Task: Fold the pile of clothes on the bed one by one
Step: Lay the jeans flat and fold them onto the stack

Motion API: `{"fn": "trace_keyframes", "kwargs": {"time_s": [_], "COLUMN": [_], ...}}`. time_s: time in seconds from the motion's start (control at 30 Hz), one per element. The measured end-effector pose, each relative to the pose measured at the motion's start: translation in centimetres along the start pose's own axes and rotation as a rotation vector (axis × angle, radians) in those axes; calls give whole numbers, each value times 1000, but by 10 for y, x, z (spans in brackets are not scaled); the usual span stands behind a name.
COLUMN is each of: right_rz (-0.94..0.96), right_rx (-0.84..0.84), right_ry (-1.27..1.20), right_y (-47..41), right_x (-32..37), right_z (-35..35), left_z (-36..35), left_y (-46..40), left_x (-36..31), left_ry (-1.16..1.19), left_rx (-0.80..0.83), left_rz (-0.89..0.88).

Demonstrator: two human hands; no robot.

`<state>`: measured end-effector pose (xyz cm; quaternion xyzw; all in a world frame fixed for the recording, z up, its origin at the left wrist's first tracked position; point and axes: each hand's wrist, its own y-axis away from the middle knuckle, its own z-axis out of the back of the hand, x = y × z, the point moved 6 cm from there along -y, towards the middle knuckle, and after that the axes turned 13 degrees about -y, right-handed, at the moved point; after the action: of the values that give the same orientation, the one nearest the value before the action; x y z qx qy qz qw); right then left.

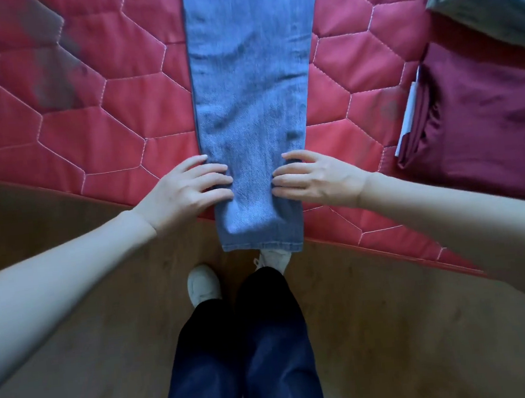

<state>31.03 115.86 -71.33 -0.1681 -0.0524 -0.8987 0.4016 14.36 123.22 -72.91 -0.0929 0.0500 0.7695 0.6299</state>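
Both edges of the jeans [250,103] are pinched by the left hand [186,191] and right hand [317,179], ready for folding.

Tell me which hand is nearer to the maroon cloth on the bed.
Right. The right hand is at the jeans' right edge, on the side where the maroon cloth lies. The left hand is at their far edge.
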Motion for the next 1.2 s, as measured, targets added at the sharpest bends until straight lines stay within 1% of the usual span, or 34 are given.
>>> {"fn": "trace_keyframes", "kwargs": {"time_s": [0.03,0.07,0.1,0.13,0.17,0.2,0.23,0.27,0.3,0.33,0.37,0.4,0.43,0.47,0.5,0.53,0.57,0.67,0.73,0.8,0.9,0.97,1.1,1.2], "right_rz": [-32,-58,-136,-248,-353,-463,-574,-677,-765,-854,-948,-1047,-1148,-1250,-1327,-1376,-1400,-1385,-1337,-1320,-1372,-1422,-1514,-1572], "right_rx": [4,-29,-30,-79,-178,-334,-527,-697,-830,-917,-959,-945,-887,-813,-745,-710,-712,-784,-771,-752,-785,-773,-676,-636], "right_ry": [-99,-194,-279,-370,-490,-609,-697,-779,-852,-921,-966,-988,-986,-986,-988,-993,-994,-1019,-1003,-955,-953,-981,-992,-931], "right_y": [1,0,-1,-2,-1,-1,0,0,-5,-13,-23,-32,-38,-42,-43,-41,-38,-20,-8,5,29,42,58,56], "right_x": [-1,-3,-9,-18,-30,-44,-63,-84,-110,-136,-163,-188,-211,-226,-234,-238,-236,-202,-170,-142,-105,-74,-6,10], "right_z": [2,9,18,30,45,65,83,99,110,116,117,111,101,87,72,58,49,33,22,11,-5,-16,-32,-30], "left_z": [5,15,23,34,41,49,57,67,75,80,79,76,69,58,45,33,22,7,2,-5,-14,-19,-21,-20], "left_y": [-4,-9,-14,-19,-23,-27,-35,-47,-63,-81,-100,-117,-130,-139,-143,-142,-136,-106,-86,-68,-40,-17,22,27], "left_x": [4,6,13,21,35,51,68,86,105,123,140,154,166,175,181,182,182,168,149,132,108,84,25,12], "left_ry": [-5,84,191,361,578,780,965,1071,1175,1253,1335,1377,1393,1369,1305,1216,1141,1031,1038,1024,939,933,1000,1077], "left_rx": [-31,-31,-51,-49,-74,-106,-183,-245,-311,-363,-418,-461,-490,-480,-427,-339,-290,-297,-244,-142,11,72,178,146], "left_rz": [-4,27,112,249,410,576,706,794,863,941,1020,1110,1191,1253,1289,1314,1331,1307,1211,1093,1018,1027,1021,1078]}}
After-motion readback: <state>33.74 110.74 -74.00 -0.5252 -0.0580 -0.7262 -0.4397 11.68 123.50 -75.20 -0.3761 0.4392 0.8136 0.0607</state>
